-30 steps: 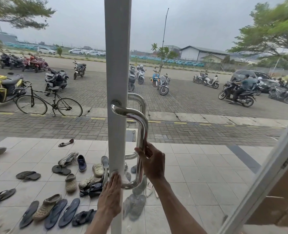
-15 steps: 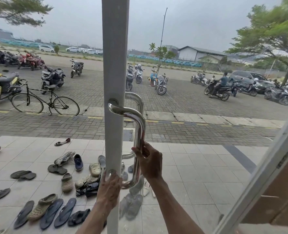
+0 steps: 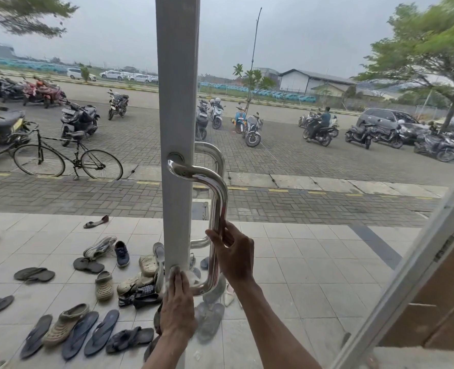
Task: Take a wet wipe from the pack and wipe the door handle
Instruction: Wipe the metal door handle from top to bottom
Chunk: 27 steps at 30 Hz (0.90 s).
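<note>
A chrome D-shaped door handle is fixed to the grey upright frame of a glass door. My right hand is wrapped around the lower half of the handle's vertical bar. My left hand lies flat against the frame at the handle's lower mount. A pale, crumpled wet wipe shows just beside its fingers on the handle's bottom bend. The wipe pack is not in view.
A second chrome handle sits on the outer side of the glass. Through the glass are several sandals and shoes on a tiled porch, a bicycle and parked motorbikes. A white door frame slants at the right.
My left hand has shifted slightly at the handle's lower mount, and the wipe now shows beside it. My right hand keeps its grip on the bar. Outside, a motorbike rider has moved left.
</note>
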{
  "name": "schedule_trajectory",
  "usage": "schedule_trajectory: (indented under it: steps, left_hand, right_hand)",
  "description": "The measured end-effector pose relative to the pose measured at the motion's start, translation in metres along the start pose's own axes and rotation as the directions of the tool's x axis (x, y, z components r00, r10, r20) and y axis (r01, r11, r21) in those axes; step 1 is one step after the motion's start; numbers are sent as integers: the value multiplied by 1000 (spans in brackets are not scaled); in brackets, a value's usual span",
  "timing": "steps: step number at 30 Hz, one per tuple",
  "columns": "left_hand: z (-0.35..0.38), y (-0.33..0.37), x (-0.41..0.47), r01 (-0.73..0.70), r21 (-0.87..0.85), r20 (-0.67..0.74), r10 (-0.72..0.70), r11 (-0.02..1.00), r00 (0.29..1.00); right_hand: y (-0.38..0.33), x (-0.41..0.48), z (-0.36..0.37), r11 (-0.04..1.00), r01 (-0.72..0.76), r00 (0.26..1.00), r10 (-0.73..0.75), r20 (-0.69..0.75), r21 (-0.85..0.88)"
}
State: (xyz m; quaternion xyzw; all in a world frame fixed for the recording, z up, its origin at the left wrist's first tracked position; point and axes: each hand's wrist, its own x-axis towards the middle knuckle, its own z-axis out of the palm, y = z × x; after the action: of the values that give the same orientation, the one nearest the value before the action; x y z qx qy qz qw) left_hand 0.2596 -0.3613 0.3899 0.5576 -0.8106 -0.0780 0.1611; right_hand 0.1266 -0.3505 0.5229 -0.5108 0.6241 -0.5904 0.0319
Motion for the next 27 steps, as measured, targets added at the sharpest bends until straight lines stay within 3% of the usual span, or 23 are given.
schedule_trajectory:
  steps: [3, 6, 9, 11, 14, 16, 20, 27]
  left_hand:
    - [1, 19, -6, 160, -323, 46, -153, 933, 987]
    - [1, 31, -11, 286, -620, -6, -368, 730, 930]
    - [-19, 43, -10, 363, -825, 41, -594, 434, 804]
    - [-25, 39, 1, 354, -911, 133, -664, 210, 735]
    - [-26, 13, 24, 260, -932, 361, -638, -251, 680]
    - [-21, -7, 44, 270, -841, 514, -538, -469, 668]
    - [-12, -27, 69, 360, -737, 599, -308, -572, 739]
    - [-9, -11, 35, 383, -654, 667, -259, -652, 698]
  right_hand:
    - [0, -1, 0, 1000, 4, 1000, -4, -8, -5]
    - [-1, -2, 1, 1000, 7, 1000, -7, -10, -3]
    - [0, -1, 1, 1000, 10, 1000, -10, -10, -5]
    - [0, -2, 1, 1000, 9, 1000, -9, -11, -5]
    - [1, -3, 1, 1000, 12, 1000, -12, -11, 1]
    - [1, -3, 1, 1000, 20, 1000, -20, -7, 2]
    - [4, -1, 1, 1000, 19, 1000, -19, -3, 6]
    - [4, -2, 2, 1000, 5, 1000, -5, 7, 10]
